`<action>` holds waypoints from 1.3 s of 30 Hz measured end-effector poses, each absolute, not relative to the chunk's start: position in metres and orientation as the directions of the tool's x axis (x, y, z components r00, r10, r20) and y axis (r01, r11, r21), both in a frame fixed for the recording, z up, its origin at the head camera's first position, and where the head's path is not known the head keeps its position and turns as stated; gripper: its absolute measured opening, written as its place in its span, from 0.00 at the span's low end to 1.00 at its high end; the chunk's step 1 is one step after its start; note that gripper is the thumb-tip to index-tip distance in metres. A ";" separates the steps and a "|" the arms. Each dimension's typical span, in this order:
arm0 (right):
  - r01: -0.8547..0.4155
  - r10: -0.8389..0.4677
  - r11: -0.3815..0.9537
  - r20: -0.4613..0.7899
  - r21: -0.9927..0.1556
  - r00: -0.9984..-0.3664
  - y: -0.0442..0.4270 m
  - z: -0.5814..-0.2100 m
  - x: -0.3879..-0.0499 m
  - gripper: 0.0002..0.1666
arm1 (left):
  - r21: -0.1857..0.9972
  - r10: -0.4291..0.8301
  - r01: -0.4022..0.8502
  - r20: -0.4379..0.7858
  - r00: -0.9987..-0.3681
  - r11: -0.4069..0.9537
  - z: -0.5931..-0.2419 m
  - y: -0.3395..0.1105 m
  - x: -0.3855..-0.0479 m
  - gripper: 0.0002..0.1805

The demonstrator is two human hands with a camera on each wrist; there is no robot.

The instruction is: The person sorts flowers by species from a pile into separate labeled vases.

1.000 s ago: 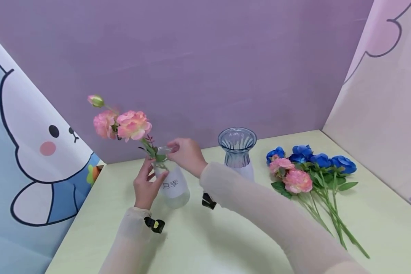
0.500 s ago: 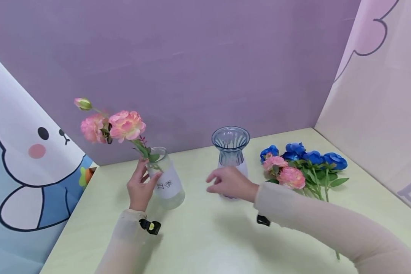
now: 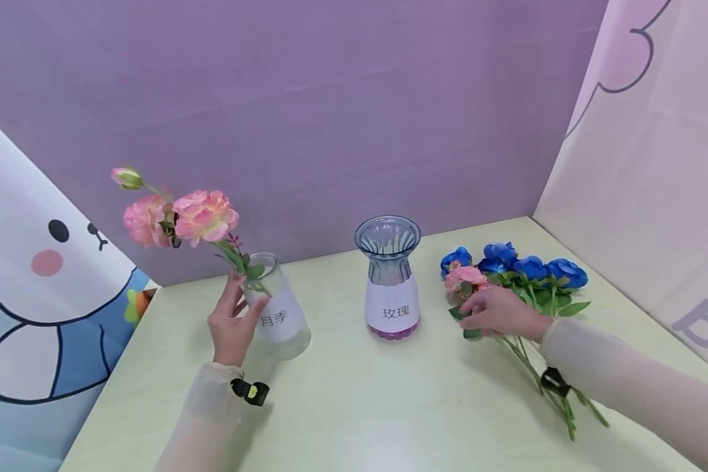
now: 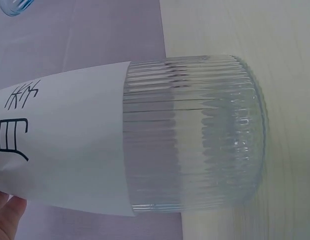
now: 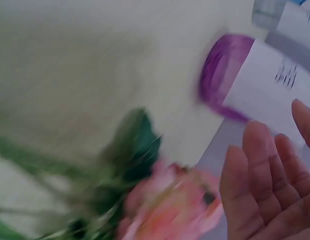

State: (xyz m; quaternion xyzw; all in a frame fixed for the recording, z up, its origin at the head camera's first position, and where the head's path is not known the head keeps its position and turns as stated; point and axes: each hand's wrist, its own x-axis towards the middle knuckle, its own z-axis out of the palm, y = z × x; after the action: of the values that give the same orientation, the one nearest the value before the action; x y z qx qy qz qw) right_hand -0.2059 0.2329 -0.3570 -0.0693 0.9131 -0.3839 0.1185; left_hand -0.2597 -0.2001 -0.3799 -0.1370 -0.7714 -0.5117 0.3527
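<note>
A clear ribbed glass vase (image 3: 290, 345) with a white paper label stands at the left, tilted a little. My left hand (image 3: 233, 328) grips it near the top, thumb across the front and fingers behind. Pink flowers (image 3: 205, 217) with a bud lean out of its mouth to the left. My right hand (image 3: 498, 313) is over more pink flowers (image 3: 465, 278), lying on the table at the right. In the right wrist view its fingers (image 5: 258, 165) are relaxed, holding nothing, beside a blurred pink bloom (image 5: 169, 205).
Between the hands stands a blue-purple glass vase (image 3: 387, 269) with a flared rim and white label. Several blue flowers (image 3: 531, 267) lie beside the pink ones, their green stems (image 3: 557, 400) reaching toward the table's front. A purple wall (image 3: 330, 131) rises behind the table (image 3: 354, 400).
My right hand has left the clear vase's mouth and moved right, past the blue-purple vase, to the lying flowers. The left hand keeps its grip. The head view has shifted slightly right.
</note>
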 end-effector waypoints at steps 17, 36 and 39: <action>0.347 -0.209 0.473 -0.485 -0.810 -0.849 0.327 -0.381 -0.189 0.30 | 0.676 -0.147 0.578 0.699 -0.700 0.458 -0.381 -0.201 -0.262 0.29; 0.380 -0.082 0.589 -0.521 -0.713 -0.850 0.308 -0.391 -0.191 0.22 | 0.676 -0.149 0.580 0.699 -0.699 0.455 -0.379 -0.200 -0.259 0.30; 0.385 -0.068 0.609 -0.529 -0.694 -0.846 0.304 -0.396 -0.192 0.26 | 0.672 -0.142 0.592 0.706 -0.694 0.445 -0.381 -0.199 -0.260 0.30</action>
State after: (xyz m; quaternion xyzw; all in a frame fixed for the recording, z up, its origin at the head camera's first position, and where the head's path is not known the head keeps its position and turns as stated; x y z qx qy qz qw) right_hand -0.1920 0.3042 -0.3958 0.0923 0.8580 -0.4324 0.2615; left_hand -0.2601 -0.1993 -0.3807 -0.1462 -0.7688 -0.5059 0.3628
